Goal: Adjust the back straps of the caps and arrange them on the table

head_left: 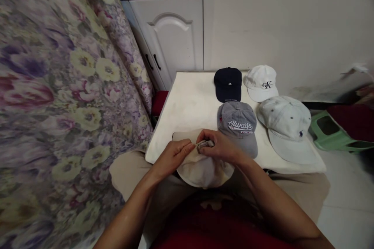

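Observation:
A beige cap (204,171) rests at the table's near edge, over my lap, with its crown towards me. My left hand (177,152) is closed, thumb and fingers pinching the cap's edge at its upper middle. My right hand (217,144) is closed too, its bent fingers gripping a small folded piece at the cap's edge, perhaps the strap; the fingers partly hide it. Just right of that hand lies a grey cap (238,126) with white lettering.
On the white tabletop (191,101) also lie a navy cap (228,85), a white cap (262,83) and a pale cap (288,128). A flowered curtain (73,105) hangs at left, a white cabinet (172,35) stands behind, and a green stool (330,132) is at right.

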`<state>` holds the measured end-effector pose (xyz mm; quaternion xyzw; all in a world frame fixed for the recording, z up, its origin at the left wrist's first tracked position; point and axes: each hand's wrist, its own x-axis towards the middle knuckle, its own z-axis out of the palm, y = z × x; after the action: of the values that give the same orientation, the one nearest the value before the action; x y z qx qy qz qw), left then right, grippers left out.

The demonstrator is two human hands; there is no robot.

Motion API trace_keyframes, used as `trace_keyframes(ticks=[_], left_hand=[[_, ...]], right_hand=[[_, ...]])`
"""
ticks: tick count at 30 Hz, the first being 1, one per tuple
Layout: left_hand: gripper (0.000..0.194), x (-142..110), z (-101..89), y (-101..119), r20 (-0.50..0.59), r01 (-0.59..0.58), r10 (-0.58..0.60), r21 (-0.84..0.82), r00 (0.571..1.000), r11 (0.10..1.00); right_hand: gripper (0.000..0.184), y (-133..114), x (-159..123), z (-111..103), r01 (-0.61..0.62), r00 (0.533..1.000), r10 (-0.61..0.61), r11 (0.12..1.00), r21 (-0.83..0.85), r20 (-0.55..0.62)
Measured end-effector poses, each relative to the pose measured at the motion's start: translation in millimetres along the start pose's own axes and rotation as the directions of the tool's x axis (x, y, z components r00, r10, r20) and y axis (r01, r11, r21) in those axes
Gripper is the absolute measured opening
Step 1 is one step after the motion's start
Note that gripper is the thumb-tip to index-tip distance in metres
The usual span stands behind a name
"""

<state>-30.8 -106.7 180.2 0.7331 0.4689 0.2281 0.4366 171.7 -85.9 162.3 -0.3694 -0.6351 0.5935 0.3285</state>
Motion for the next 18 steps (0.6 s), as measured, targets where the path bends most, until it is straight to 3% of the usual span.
trace_keyframes(ticks=[8, 18], left_hand=[[0.042, -3, -6.7, -8, -0.014, 0.023, -0.023, -0.029, 1.0, 0.999], [0.037, 3, -8.2, 6, 0.103, 0.052, -0.042, -0.093, 0.994, 0.994]], right_hand=[[0.027, 6, -3, -13, -0.09, 0.993, 0.068, 0.969, 0.23, 0.101], [0.031, 3, 5, -14, -0.042, 0.984, -0.001, 0.971, 0.236, 0.177]])
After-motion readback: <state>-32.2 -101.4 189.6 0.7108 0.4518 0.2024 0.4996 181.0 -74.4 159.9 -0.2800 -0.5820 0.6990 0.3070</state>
